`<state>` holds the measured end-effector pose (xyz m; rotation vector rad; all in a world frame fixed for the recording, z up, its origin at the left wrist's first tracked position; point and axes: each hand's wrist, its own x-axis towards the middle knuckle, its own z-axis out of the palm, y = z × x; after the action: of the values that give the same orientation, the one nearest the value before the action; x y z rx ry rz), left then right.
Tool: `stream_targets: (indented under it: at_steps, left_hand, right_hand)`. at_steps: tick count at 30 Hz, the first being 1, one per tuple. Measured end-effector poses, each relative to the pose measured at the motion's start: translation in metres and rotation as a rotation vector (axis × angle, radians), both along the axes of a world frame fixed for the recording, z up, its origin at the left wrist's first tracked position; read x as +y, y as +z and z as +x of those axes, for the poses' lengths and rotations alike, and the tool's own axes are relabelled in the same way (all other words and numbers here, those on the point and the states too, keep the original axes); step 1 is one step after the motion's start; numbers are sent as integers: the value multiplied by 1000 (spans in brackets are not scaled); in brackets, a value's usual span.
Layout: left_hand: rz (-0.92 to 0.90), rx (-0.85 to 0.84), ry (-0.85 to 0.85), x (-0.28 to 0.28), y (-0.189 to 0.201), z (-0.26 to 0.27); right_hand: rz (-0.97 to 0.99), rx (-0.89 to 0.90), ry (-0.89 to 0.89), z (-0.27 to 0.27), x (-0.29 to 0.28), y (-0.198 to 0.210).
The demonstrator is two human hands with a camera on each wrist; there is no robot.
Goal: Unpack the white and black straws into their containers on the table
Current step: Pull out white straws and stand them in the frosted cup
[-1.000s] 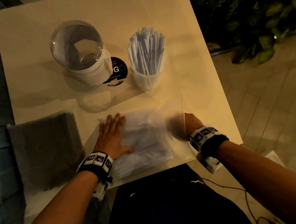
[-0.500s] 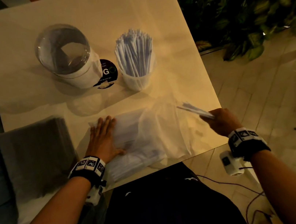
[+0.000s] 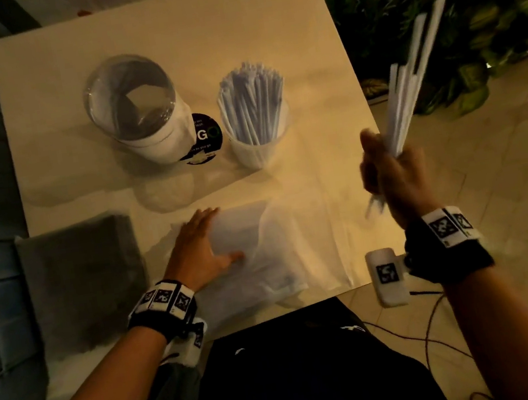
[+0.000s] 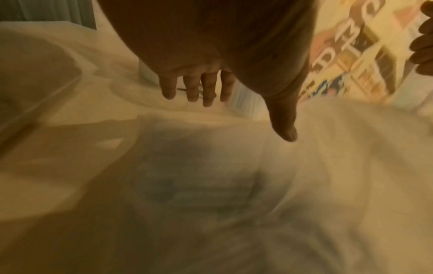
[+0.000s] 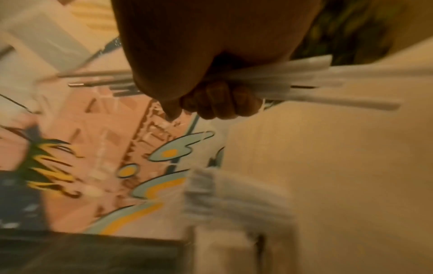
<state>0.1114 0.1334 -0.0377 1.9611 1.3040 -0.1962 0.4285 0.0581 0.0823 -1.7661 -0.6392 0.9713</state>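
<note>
1. White straws (image 3: 407, 89): a bunch gripped in the right hand (image 3: 393, 177), fingers curled round them, raised beyond the table's (image 3: 164, 43) right edge.
2. Left hand (image 3: 197, 247) lies flat, fingers straight, on the bag (image 3: 264, 254).
3. Cup (image 3: 259, 142) holds more straws.

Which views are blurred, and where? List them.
Head view: right hand and its white straws smeared, table sharp. Left wrist view: plastic bag soft throughout. Right wrist view: background streaked, straws blurred.
</note>
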Motion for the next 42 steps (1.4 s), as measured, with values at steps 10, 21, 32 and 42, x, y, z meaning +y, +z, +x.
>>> stream_targets:
  at_steps: [10, 21, 32, 42]
  left_hand:
    - [-1111, -818, 929, 2, 65, 52]
    - [-1123, -860, 858, -10, 82, 62]
    - [-1093, -700, 726, -7, 67, 65]
    - [-1073, -630, 739, 13, 49, 71]
  right_hand:
    - [388, 464, 316, -128, 56, 20]
    - [336, 279, 358, -143, 51, 10]
    - [301, 282, 361, -130, 54, 15]
    - [374, 485, 383, -114, 66, 18]
